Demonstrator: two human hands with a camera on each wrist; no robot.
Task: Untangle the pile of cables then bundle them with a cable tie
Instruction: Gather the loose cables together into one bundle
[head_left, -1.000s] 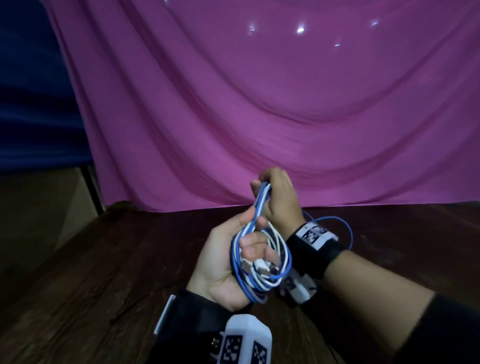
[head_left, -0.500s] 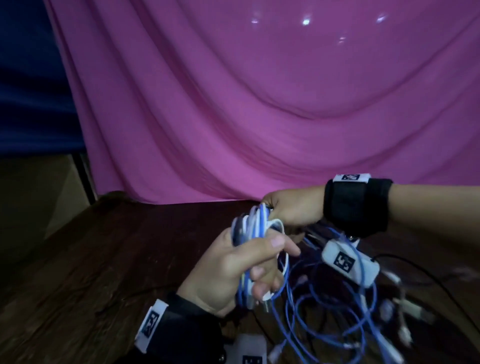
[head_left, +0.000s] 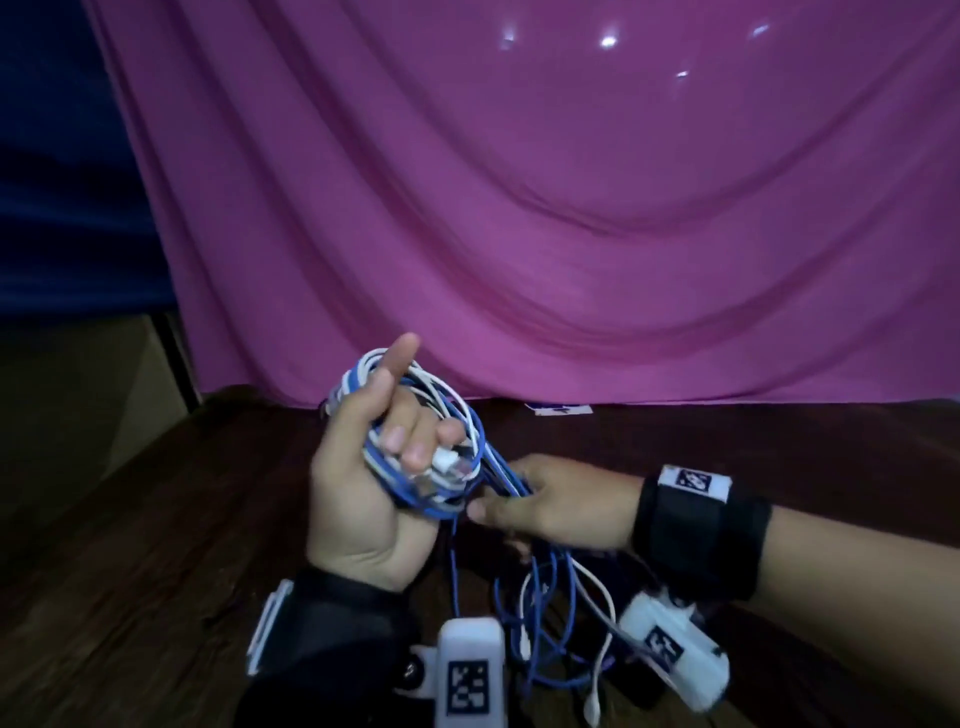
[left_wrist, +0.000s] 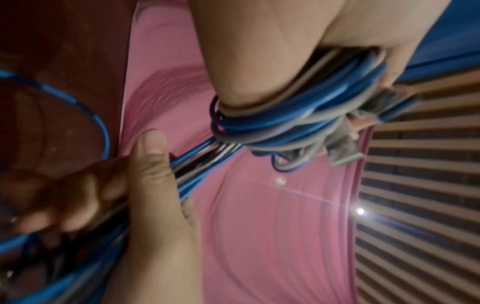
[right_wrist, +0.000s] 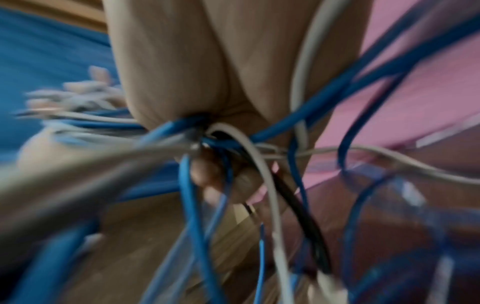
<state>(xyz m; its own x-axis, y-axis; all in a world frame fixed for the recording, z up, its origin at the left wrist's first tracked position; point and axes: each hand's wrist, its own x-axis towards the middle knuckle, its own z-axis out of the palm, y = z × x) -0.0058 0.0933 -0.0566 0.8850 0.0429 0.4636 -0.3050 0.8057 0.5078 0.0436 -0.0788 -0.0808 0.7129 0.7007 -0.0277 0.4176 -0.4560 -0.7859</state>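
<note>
A coil of blue and white cables (head_left: 470, 423) is wound round my left hand (head_left: 400, 447), which is held palm up above the table. Its index finger points upward and the other fingers curl over the coil and a white plug (head_left: 445, 460). The left wrist view shows the same coil (left_wrist: 291, 115) looped tightly round the fingers. Several strands (left_wrist: 197, 162) run from the coil into my right hand (head_left: 498, 512), which grips them just to the lower right. Loose cable ends (head_left: 571, 592) hang below it, blurred in the right wrist view (right_wrist: 259, 164).
The dark wooden table (head_left: 156, 571) lies under both hands. A pink cloth (head_left: 519, 234) hangs behind as a backdrop. A small white card (head_left: 558, 409) lies at the table's far edge. No cable tie shows in any view.
My right hand has come down from behind and above the coil to its lower right, drawing strands with it. My left hand has turned palm up and raised its index finger.
</note>
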